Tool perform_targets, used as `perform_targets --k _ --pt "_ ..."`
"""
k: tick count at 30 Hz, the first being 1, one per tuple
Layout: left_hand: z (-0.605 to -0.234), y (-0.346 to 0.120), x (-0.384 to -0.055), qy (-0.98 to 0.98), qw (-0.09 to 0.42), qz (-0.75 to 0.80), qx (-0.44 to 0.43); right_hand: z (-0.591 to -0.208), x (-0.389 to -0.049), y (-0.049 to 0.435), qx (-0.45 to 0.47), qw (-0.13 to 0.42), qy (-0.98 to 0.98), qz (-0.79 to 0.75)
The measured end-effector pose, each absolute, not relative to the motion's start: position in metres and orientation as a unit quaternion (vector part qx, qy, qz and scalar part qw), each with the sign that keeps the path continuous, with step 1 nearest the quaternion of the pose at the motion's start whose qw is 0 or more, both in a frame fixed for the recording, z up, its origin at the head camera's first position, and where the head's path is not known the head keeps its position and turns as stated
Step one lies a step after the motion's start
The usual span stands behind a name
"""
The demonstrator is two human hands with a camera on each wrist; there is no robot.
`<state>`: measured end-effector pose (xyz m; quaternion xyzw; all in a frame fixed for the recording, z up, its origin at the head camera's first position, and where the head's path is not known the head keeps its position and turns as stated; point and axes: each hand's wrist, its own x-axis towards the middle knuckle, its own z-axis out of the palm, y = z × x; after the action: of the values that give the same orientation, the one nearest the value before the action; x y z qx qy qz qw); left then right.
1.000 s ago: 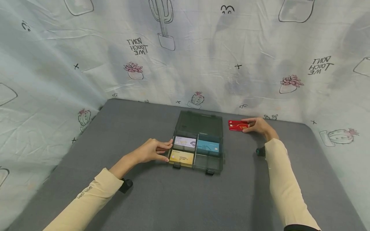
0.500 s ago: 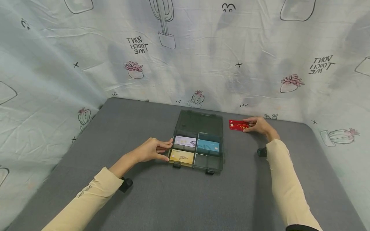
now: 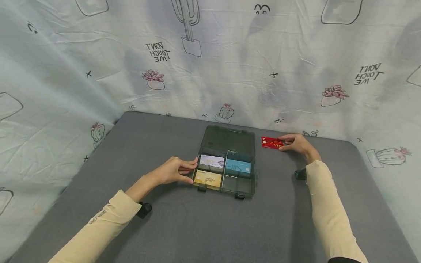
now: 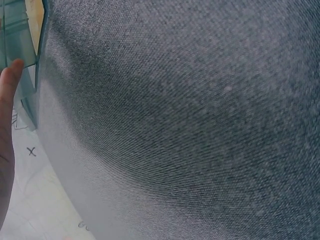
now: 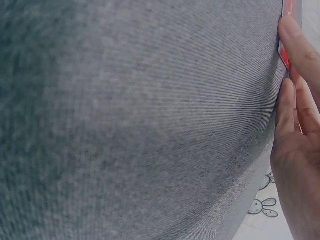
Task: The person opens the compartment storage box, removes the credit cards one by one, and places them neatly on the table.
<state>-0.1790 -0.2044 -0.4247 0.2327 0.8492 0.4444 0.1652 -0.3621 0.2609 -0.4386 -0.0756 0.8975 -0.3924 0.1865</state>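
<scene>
– What is seen around the surface?
– The grey surface (image 3: 197, 230) is bordered along its far edge by a pale cloth (image 3: 243, 87), on which potted plants are printed.

– And where is the box set?
– The dark translucent box (image 3: 238, 185) is laid nearer the far edge than the near one, its lid (image 3: 228, 140) folded back toward that far edge. A lilac card (image 3: 211, 161) and a yellow card (image 3: 208, 178) are held in its left compartments, a blue card (image 3: 238, 167) in the back right one.

– How is the left hand placed?
– The box's left side is touched by the left hand (image 3: 172, 171). Thumb and fingers are spread well apart, the thumb set at the front left corner, the fingertips farther back along the wall.

– Is anything held by the right hand?
– A red card (image 3: 270, 143) is pinched at its right end by the right hand (image 3: 297, 144), between thumb and fingers. It is held near the surface's far edge, between the box and the far right corner.

– Is the red card lifted?
– That cannot be told.
</scene>
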Motion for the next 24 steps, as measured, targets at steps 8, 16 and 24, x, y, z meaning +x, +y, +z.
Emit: perform_targets --k 8,16,24 --pt "-0.4237 -0.2039 -0.1792 0.847 0.17 0.449 0.228 -0.4394 -0.3617 0.2618 -0.066 0.18 0.901 -0.388" --pt "-0.4231 -0.2047 -0.1768 0.843 0.174 0.457 0.223 -0.4408 -0.3634 0.263 -0.065 0.18 0.903 -0.386" --pt "-0.4239 -0.205 -0.1778 0.841 0.174 0.46 0.227 -0.4386 -0.3641 0.2678 -0.082 0.194 0.895 -0.394"
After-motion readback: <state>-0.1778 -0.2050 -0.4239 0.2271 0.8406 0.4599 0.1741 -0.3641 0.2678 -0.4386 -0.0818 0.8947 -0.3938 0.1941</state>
